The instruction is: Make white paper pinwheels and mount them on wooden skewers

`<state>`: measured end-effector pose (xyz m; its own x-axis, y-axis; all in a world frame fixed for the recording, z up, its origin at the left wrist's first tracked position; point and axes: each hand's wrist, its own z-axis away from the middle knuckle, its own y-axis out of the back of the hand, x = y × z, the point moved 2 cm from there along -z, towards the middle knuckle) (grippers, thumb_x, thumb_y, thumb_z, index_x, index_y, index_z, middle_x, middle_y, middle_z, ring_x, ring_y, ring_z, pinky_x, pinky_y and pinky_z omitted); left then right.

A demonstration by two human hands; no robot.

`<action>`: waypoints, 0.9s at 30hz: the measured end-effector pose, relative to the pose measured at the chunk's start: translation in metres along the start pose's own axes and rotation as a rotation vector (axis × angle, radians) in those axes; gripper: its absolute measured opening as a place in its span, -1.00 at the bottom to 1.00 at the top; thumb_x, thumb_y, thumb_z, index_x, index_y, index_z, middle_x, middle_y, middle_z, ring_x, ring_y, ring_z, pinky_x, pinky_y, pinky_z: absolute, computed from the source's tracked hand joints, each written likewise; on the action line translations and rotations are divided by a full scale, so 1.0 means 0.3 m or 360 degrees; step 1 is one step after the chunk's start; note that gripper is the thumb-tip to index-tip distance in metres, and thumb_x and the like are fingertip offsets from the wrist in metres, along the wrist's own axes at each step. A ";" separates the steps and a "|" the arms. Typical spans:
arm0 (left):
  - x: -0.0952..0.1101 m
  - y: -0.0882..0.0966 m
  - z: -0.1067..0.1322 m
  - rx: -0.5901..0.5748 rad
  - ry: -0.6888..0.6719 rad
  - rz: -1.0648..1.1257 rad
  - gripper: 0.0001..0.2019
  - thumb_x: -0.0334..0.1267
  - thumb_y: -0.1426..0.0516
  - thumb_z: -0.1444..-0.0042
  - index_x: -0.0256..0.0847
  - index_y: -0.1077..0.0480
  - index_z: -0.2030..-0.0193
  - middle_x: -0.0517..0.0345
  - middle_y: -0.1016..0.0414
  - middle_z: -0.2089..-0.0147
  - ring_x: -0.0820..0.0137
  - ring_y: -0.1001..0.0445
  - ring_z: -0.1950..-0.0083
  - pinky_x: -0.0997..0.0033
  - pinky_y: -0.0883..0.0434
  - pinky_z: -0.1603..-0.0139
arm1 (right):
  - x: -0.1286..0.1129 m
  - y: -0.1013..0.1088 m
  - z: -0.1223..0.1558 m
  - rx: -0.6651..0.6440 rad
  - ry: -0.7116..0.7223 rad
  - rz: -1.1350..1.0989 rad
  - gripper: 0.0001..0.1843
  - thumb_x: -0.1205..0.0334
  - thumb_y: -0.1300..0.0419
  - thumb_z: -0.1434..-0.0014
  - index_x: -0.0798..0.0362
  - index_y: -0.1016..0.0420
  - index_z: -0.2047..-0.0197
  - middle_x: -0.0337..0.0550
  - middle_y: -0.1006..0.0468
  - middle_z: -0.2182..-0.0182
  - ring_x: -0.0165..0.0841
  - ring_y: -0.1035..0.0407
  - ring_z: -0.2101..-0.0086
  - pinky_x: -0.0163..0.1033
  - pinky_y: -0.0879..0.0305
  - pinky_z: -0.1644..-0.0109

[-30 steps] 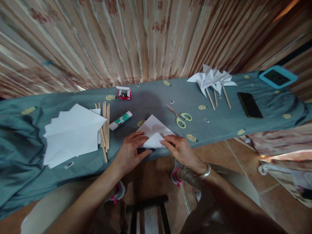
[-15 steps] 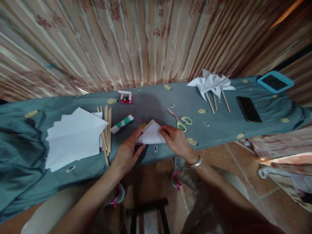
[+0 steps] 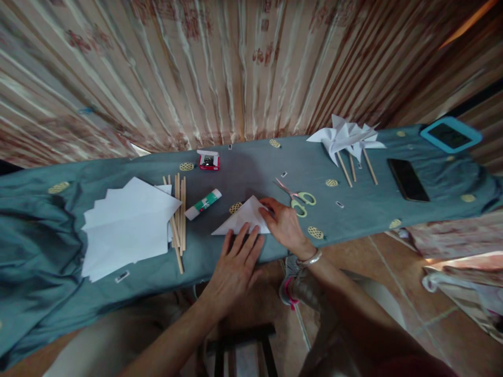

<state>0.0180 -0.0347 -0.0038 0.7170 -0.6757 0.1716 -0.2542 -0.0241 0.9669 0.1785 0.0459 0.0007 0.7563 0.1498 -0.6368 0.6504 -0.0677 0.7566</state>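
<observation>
Left hand (image 3: 238, 262) presses folded paper (image 3: 244, 213) near front cloth edge (image 3: 275, 253).

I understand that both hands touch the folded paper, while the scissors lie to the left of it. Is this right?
Not quite: the scissors lie to the right of the folded paper, as the head view shows. The left hand and right hand do touch it.

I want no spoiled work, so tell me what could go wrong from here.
The folded sheet could shift under the left hand and right hand, leaving the fold crooked. The scissors lie just beyond the right hand, so a careless reach might knock them. The glue stick, lying on its side, might roll if bumped.
</observation>
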 end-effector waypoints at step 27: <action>-0.018 -0.031 0.005 -0.0168 0.0131 -0.0041 -0.31 0.07 -0.09 -0.16 -0.24 -0.09 -0.35 -0.15 -0.06 -0.42 -0.11 0.06 -0.44 -0.40 0.07 -0.31 | 0.024 -0.036 0.028 0.0105 0.0519 0.0222 -0.61 0.33 0.06 -0.32 0.08 -0.45 -0.12 0.04 -0.52 0.05 -0.13 -0.34 0.06 0.01 -0.34 -0.11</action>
<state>0.0155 -0.0319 -0.0141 0.7744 -0.6128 0.1573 -0.1684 0.0400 0.9849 0.1775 0.0395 -0.0131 0.7827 0.4409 -0.4393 0.5539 -0.1715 0.8147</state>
